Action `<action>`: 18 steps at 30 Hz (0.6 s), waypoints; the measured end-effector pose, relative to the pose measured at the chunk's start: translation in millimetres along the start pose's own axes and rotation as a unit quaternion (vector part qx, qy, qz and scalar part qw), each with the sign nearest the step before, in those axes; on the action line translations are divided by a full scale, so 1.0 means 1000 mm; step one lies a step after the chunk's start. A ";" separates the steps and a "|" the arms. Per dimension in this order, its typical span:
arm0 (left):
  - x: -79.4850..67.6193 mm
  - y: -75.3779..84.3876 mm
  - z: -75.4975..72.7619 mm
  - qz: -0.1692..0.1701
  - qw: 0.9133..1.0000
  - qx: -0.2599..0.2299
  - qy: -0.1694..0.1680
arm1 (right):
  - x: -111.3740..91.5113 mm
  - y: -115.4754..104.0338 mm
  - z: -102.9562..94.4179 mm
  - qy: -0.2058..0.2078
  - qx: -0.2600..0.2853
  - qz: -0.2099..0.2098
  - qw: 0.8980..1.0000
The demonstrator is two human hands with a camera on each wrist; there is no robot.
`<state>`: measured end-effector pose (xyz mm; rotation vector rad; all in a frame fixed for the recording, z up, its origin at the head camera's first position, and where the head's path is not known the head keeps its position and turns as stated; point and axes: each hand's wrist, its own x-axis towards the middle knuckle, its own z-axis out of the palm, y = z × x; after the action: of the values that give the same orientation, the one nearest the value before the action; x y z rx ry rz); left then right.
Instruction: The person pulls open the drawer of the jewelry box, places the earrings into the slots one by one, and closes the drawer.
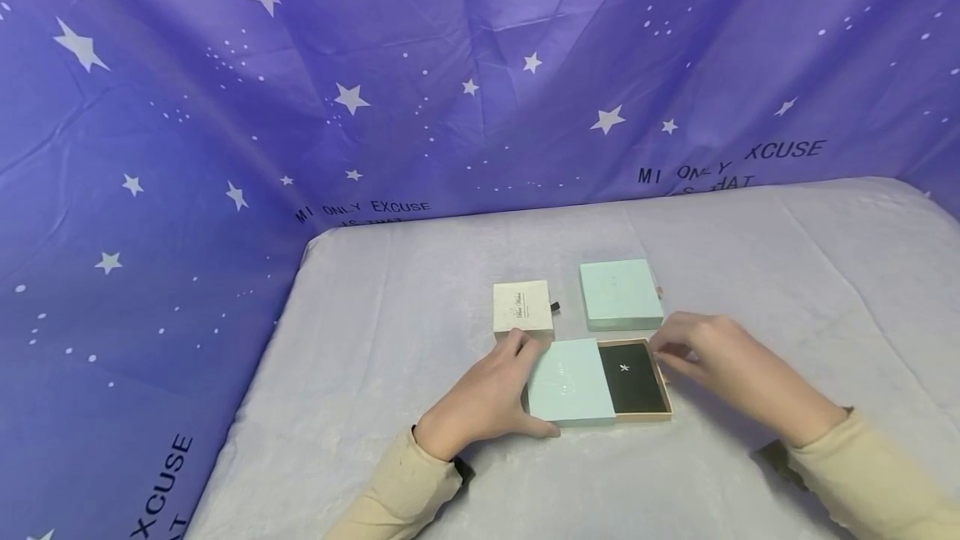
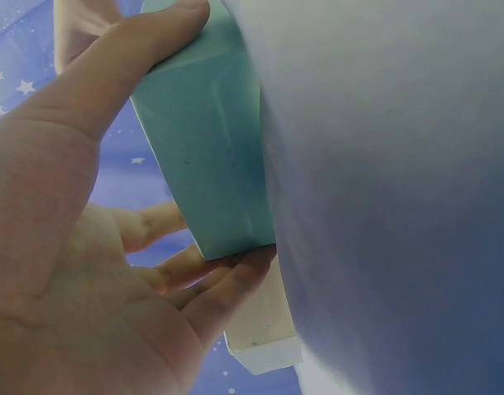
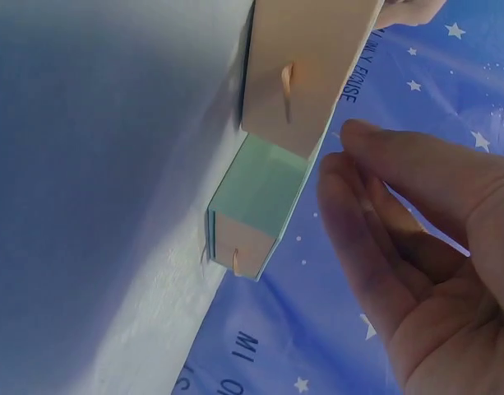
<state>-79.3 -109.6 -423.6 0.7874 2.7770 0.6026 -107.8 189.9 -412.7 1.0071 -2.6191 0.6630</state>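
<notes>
A mint-green jewelry box (image 1: 572,394) lies on the table, its sleeve slid partway off its drawer. My left hand (image 1: 483,390) grips the sleeve's left end, thumb on the near side and fingers on the far side; the left wrist view shows the box's end face (image 2: 206,156) between them. In the drawer is a black pad (image 1: 645,390) with a small silver star-shaped piece (image 1: 624,367). By the drawer's right end hovers my right hand (image 1: 712,361), fingers bent loosely and thumb near the index finger. Apart from these fingertips, a ribbon pull (image 3: 287,86) hangs free on the drawer front.
Behind the box, a cream box (image 1: 517,307) with a black tab stands close to my left fingers. A second mint box (image 1: 621,294), closed, sits behind the drawer, near my right hand. Star-printed purple cloth (image 1: 465,107) hangs at the table's back and left.
</notes>
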 end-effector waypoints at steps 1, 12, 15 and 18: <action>0.000 0.000 0.000 -0.001 1.000 -0.001 0.000 | 0.000 -0.001 0.001 0.002 -0.001 -0.005 1.000; -0.001 0.000 0.000 -0.004 1.000 -0.002 -0.003 | 0.003 -0.012 0.010 0.005 0.030 -0.058 0.998; 0.000 0.001 0.000 -0.002 1.000 0.000 -0.002 | 0.004 -0.015 0.012 -0.005 0.038 -0.065 0.997; 0.000 0.001 0.000 0.000 1.000 0.000 0.001 | 0.005 -0.018 0.014 -0.020 0.044 -0.067 0.997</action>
<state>-79.0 -109.0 -422.9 0.7885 2.7784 0.6022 -99.9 168.2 -417.3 1.2211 -2.5479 0.7393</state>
